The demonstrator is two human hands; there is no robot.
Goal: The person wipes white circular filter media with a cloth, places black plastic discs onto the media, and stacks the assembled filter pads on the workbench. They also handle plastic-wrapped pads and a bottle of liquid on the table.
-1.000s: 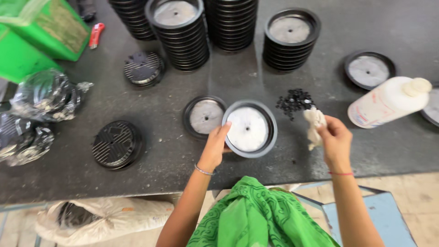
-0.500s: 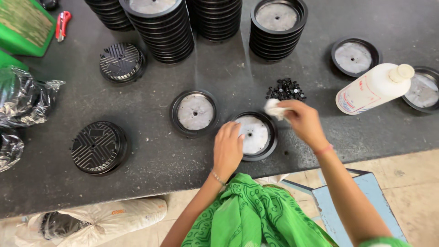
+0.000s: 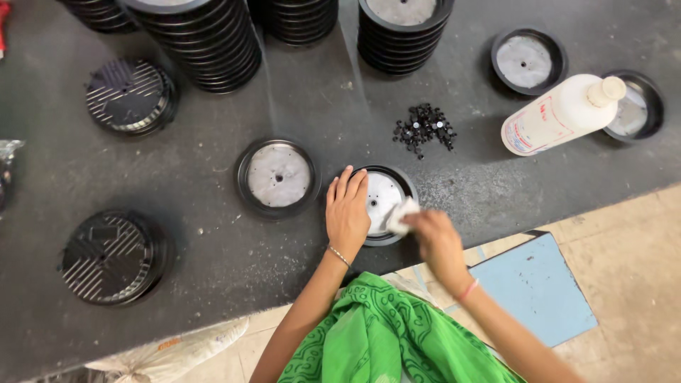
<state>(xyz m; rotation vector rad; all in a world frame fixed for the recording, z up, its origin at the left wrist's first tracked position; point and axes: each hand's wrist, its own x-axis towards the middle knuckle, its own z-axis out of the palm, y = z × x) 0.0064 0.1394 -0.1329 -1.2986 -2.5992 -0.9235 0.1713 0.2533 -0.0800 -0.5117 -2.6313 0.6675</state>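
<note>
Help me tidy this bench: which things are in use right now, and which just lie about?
In use: left hand on the round dish; right hand pressing a white cloth on it.

Lying about: bottle, screws, second dish, stacks, grilles.

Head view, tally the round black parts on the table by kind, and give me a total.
Single black dishes with a white disc: 4, the last one under the left hand, with the right hand holding a white cloth on it
Tall stacks of black dishes: 4
Ribbed black covers: 2
Total: 10
</note>
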